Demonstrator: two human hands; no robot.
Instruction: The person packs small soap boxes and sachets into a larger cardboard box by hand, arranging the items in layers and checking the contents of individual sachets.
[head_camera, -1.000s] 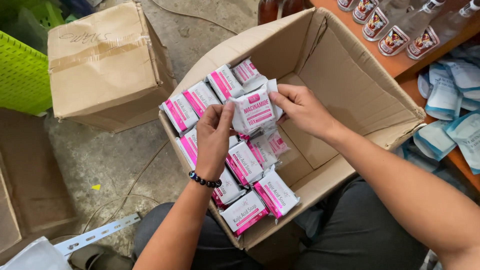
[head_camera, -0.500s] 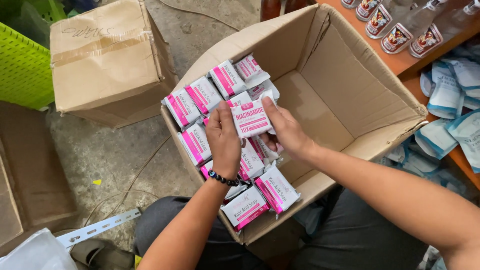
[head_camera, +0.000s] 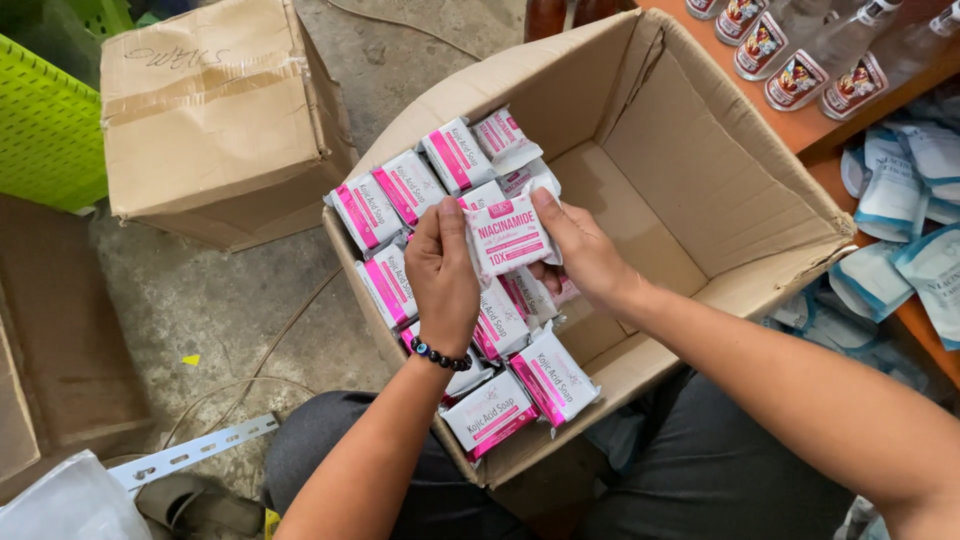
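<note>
An open cardboard box (head_camera: 700, 150) rests on my lap, its left half packed with several white and pink soap packets (head_camera: 405, 190). My left hand (head_camera: 442, 275), with a dark bead bracelet at the wrist, and my right hand (head_camera: 583, 250) both grip a small stack of the same packets (head_camera: 508, 235) just above the packed rows. The top packet of the stack faces up. The right half of the box is bare cardboard.
A taped cardboard box (head_camera: 215, 120) stands on the concrete floor at upper left, beside a green plastic crate (head_camera: 45, 125). A wooden shelf (head_camera: 820, 125) at right holds clear bottles (head_camera: 800, 65) and, lower down, pale blue pouches (head_camera: 900, 200). A white metal strip (head_camera: 190, 452) lies near my knee.
Both hands have drawn together around the stack of packets and shifted slightly toward me, holding it a little lower over the packed rows.
</note>
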